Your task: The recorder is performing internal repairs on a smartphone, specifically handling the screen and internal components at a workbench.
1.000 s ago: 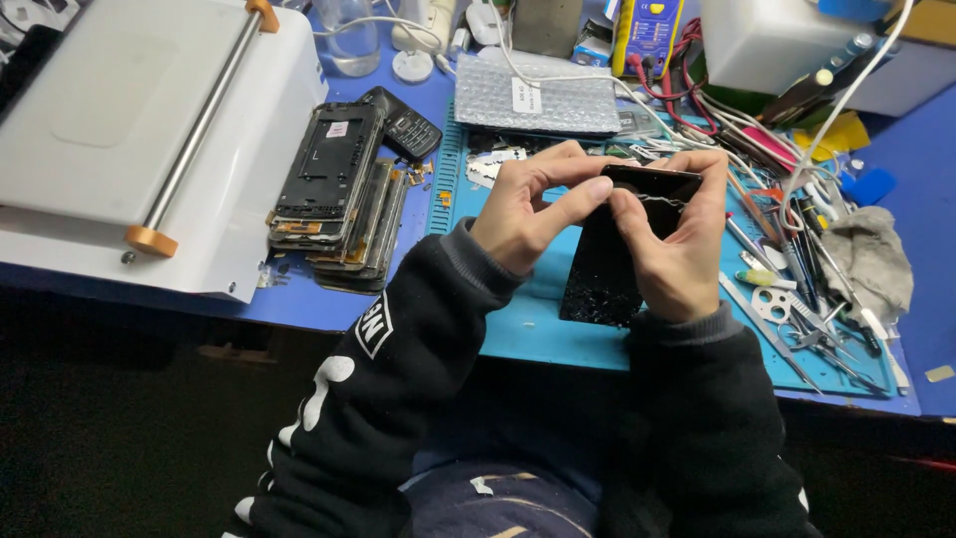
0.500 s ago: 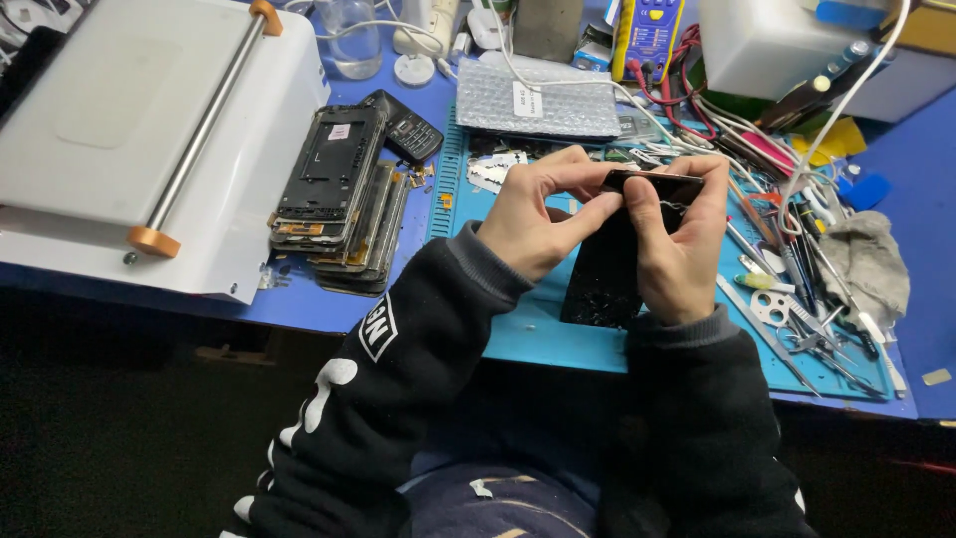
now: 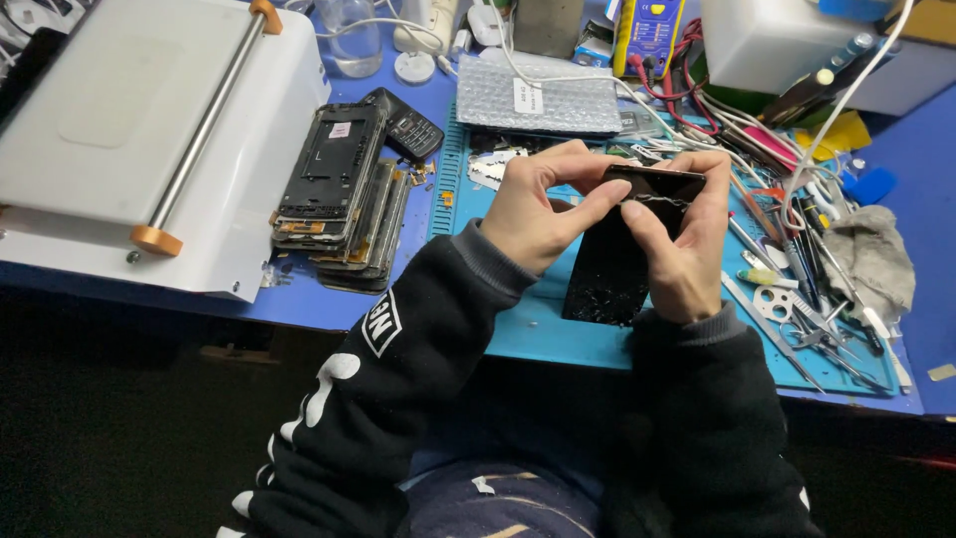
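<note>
A black phone (image 3: 612, 264) with a cracked, shattered screen is held upright over the blue work mat (image 3: 543, 334). My left hand (image 3: 538, 204) grips its upper left edge, thumb pressing on the top of the glass. My right hand (image 3: 682, 244) holds the right side, thumb and fingers pinching the top edge where a pale crack line runs across. Both sleeves are black with white print.
A stack of stripped phone frames (image 3: 344, 194) lies left of the mat beside a white machine (image 3: 139, 130) with a metal roller bar. A bubble-wrap pouch (image 3: 543, 100), a yellow multimeter (image 3: 649, 35), cables, tweezers and scissors (image 3: 797, 319) and a grey cloth (image 3: 871, 254) crowd the far and right side.
The phone has tilted slightly more upright and my thumbs have shifted along its top edge. The hands stay in about the same place over the mat.
</note>
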